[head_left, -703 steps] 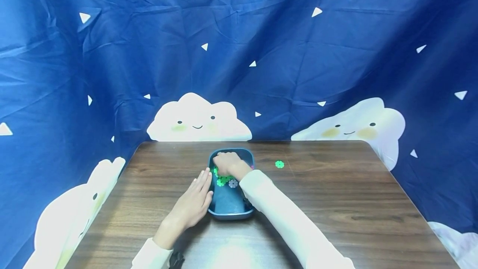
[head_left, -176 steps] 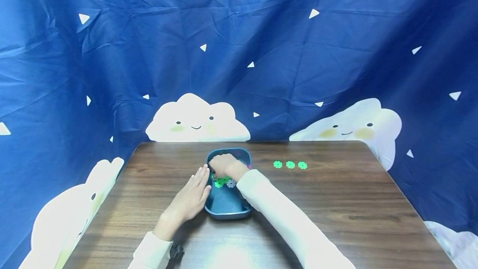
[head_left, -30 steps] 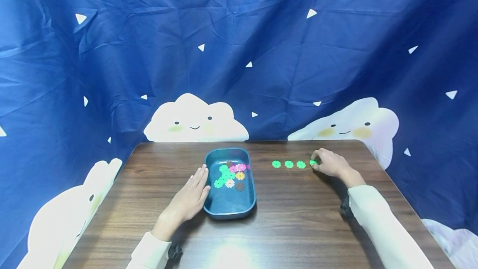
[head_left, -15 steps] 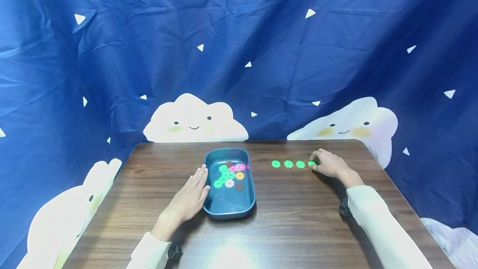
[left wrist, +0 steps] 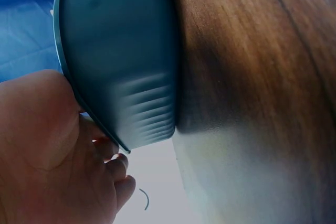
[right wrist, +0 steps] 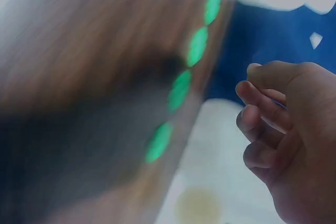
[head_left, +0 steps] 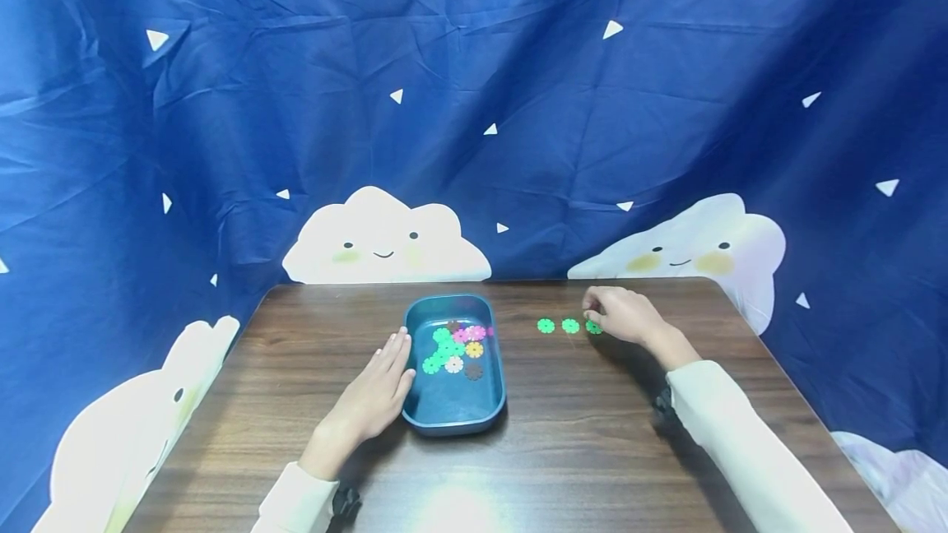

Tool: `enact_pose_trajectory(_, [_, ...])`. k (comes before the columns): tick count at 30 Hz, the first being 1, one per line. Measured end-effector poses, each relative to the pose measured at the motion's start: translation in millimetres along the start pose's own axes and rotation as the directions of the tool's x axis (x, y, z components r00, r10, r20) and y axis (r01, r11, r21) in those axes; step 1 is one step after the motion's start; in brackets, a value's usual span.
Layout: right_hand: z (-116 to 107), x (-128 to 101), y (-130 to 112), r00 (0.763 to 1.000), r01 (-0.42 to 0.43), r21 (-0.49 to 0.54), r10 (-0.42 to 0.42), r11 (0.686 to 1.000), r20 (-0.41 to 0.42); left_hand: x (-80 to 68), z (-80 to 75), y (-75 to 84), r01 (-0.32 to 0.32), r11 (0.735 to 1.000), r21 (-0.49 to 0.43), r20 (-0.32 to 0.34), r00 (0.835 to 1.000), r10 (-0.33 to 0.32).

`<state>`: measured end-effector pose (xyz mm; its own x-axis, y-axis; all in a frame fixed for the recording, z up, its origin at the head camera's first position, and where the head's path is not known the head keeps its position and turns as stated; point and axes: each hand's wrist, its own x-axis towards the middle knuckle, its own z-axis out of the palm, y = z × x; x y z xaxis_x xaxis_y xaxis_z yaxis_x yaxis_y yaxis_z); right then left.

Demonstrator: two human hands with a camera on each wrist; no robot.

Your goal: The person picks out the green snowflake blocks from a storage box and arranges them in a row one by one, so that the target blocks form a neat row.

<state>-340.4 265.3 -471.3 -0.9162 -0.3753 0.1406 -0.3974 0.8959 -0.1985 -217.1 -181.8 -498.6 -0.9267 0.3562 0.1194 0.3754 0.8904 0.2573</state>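
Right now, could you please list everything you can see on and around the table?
Tray: one, dark teal, table centre.
Flower discs in tray: several; green, pink, yellow, white, dark.
Green discs in a row: four in the right wrist view, on the table right of the tray.
Table: one, dark wood.
Backdrop: blue cloth, white clouds.
Left hand: flat against the tray's side.
Right hand: over the row's right end, fingers curled, empty.

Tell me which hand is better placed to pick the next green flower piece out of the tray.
Right, probably. The right hand is free above the green row, holding nothing. The left hand lies flat against the tray, steadying its side.
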Motion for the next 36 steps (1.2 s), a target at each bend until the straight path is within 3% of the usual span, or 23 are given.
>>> enact_pose_trajectory(4, [-9, 14, -37, 0.997, 0.078, -0.034, -0.079, 0.996, -0.023, 0.1, 0.2, -0.6, -0.002, 1.000, 0.002, 0.002, 1.000, 0.002])
enact_pose_trajectory(11, [-7, 38, -98, 0.978, 0.202, -0.058, -0.205, 0.978, -0.039, -1.0, 2.4, -0.5, -0.019, 1.000, -0.019, -0.052, 0.998, 0.018])
enact_pose_trajectory(16, [-3, 52, -141, 0.960, 0.281, -0.052, -0.280, 0.958, 0.022, -0.9, 3.1, -0.5, -0.030, 0.999, -0.026, -0.075, 0.997, 0.028])
enact_pose_trajectory(21, [5, 64, -180, 0.932, 0.349, -0.046, -0.342, 0.936, 0.121, -1.2, 1.4, -1.0, -0.011, 1.000, -0.027, -0.048, 0.999, 0.009])
enact_pose_trajectory(28, [12, 80, -216, 0.895, 0.404, -0.003, -0.395, 0.915, 0.206, -0.9, -0.4, -0.1, 0.017, 1.000, -0.008, 0.002, 1.000, -0.017])
enact_pose_trajectory(36, [20, 99, -235, 0.904, 0.363, -0.001, -0.352, 0.932, 0.241, 0.5, 3.2, -2.5, -0.003, 1.000, -0.013, -0.032, 0.999, 0.003])
